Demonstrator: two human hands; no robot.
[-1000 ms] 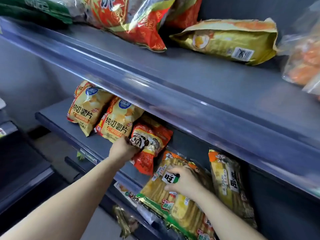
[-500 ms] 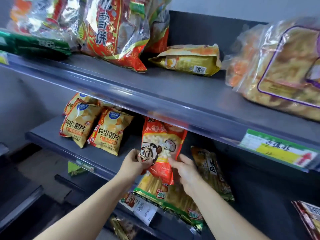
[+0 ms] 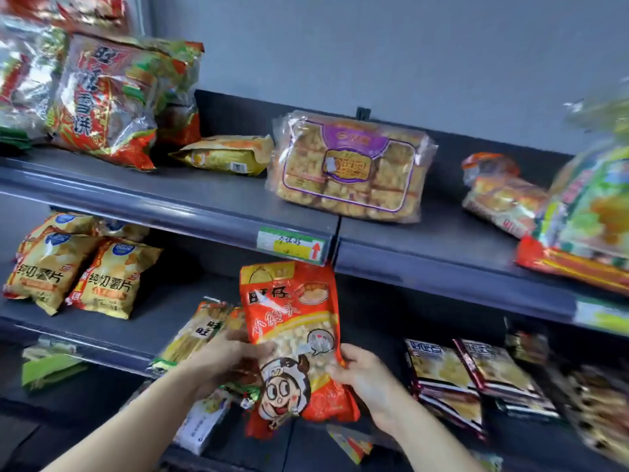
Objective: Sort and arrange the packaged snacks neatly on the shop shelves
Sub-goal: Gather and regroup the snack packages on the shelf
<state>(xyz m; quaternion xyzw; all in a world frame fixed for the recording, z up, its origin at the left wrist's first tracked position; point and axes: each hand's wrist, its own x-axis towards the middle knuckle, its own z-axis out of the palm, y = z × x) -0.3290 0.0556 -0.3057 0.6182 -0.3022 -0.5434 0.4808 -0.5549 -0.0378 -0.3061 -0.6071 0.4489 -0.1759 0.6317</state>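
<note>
Item: red snack bag (image 3: pixel 292 338), soft film pouch with a clear window showing small puffed pieces. Judged light, crinkly, slippery, contents crushable; best taken by the side edges, not squeezed across the middle.
Position: held upright in the air in front of the middle shelf (image 3: pixel 143 321), top edge just below the price tag (image 3: pixel 291 244).
Grip: left hand (image 3: pixel 224 361) closed on the lower left edge, right hand (image 3: pixel 364 373) closed on the lower right edge.
Adjacent: yellow chip bags (image 3: pixel 81 277) to the left; dark packets (image 3: pixel 469 376) lower right.
</note>
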